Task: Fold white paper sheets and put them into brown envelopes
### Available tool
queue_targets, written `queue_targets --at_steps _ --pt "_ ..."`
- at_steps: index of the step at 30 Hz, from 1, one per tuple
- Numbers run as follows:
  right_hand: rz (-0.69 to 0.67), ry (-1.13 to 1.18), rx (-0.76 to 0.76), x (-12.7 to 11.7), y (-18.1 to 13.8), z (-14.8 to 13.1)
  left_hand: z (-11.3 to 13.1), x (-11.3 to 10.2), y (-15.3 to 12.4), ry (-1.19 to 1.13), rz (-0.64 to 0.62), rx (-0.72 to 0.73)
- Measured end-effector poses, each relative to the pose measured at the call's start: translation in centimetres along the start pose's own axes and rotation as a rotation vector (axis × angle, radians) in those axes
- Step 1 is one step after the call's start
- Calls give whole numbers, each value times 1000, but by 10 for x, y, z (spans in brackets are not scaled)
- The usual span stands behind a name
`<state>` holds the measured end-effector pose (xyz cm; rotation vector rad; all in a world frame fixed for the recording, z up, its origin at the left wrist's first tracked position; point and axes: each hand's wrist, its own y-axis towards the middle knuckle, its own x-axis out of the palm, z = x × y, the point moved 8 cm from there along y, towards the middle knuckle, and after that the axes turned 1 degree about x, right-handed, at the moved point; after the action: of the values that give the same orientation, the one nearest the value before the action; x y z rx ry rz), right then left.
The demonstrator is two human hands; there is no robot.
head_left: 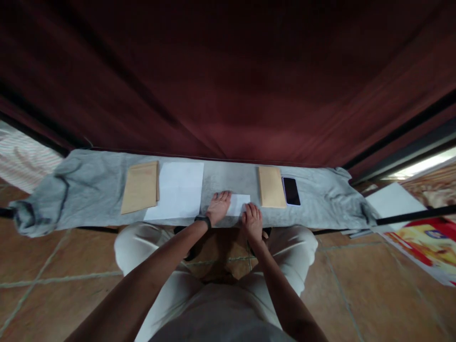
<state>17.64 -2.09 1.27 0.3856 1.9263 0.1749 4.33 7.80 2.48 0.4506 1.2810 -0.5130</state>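
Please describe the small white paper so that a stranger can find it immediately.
Find the grey cloth in front of the dark red fabric. Near its front edge, the left hand and right hand touch a small white paper. It is far smaller than the white sheet to its left, and white, unlike the tan bundle to its right.

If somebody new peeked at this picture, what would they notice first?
Probably the huge dark red cloth filling the top. Next, the left hand and right hand, both touching a small white paper near the middle. Then the bright red-and-yellow printed thing at the lower right.
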Motion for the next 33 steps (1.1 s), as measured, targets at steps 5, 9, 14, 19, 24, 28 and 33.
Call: queue_targets --at_steps 5,9,14,19,24,28,33 --pt "8 -17 -11 -1 3 1 -21 -12 13 -239 44 -101" --pt "4 -1 -27 -3 3 2 -34 -14 26 -368 9 -142" --pt "26 53 -33 -6 4 6 -55 -10 27 -645 -69 -234" --pt "41 228 34 -9 7 12 -66 -5 6 -999 -77 -371" --pt "21 847 442 0 13 38 -70 5 -25 -1364 47 -587" --pt "-42 1078 634 15 14 36 -60 20 -41 -1600 117 -747" --pt "-199 1323 735 29 5 13 -39 32 -50 -1786 162 -845"
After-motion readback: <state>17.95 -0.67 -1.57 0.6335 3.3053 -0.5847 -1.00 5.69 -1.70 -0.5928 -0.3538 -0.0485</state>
